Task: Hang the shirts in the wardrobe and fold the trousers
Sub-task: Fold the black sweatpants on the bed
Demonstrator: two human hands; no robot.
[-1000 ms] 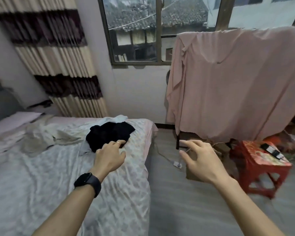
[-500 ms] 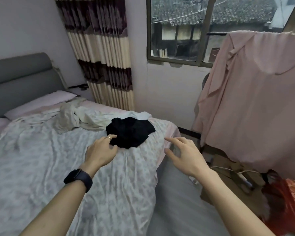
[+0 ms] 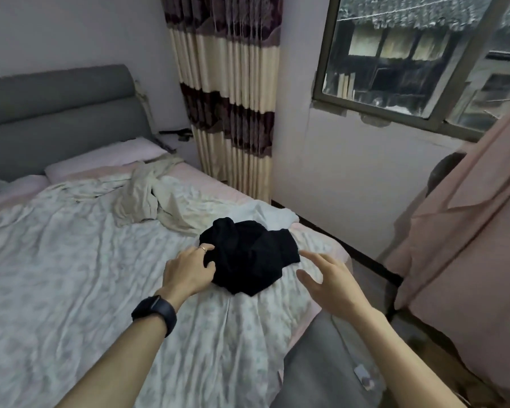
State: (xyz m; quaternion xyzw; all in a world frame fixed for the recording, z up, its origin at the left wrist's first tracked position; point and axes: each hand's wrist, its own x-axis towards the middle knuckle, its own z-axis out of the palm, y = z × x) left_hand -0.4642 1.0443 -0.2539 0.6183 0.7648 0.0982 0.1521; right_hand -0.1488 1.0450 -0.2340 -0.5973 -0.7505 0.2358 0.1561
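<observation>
A crumpled black garment (image 3: 253, 254) lies near the foot corner of the bed (image 3: 71, 275). My left hand (image 3: 189, 269), with a ring and a black wrist watch, touches the garment's left edge with loosely bent fingers. Whether it grips the cloth is hard to tell. My right hand (image 3: 327, 278) hovers just right of the garment, fingers spread and holding nothing. A rumpled beige garment (image 3: 147, 195) lies further up the bed. A pale white cloth (image 3: 268, 210) peeks out behind the black one.
A large pink cloth (image 3: 468, 245) hangs at the right, close to the bed corner. A striped curtain (image 3: 233, 113) and a window (image 3: 409, 54) are behind. A grey headboard (image 3: 56, 113) and a pillow (image 3: 106, 157) are at the left. A small plug (image 3: 364, 378) lies on the floor.
The view has swung left and closer to the bed. Both hands have moved forward to the black garment; the left one now touches it.
</observation>
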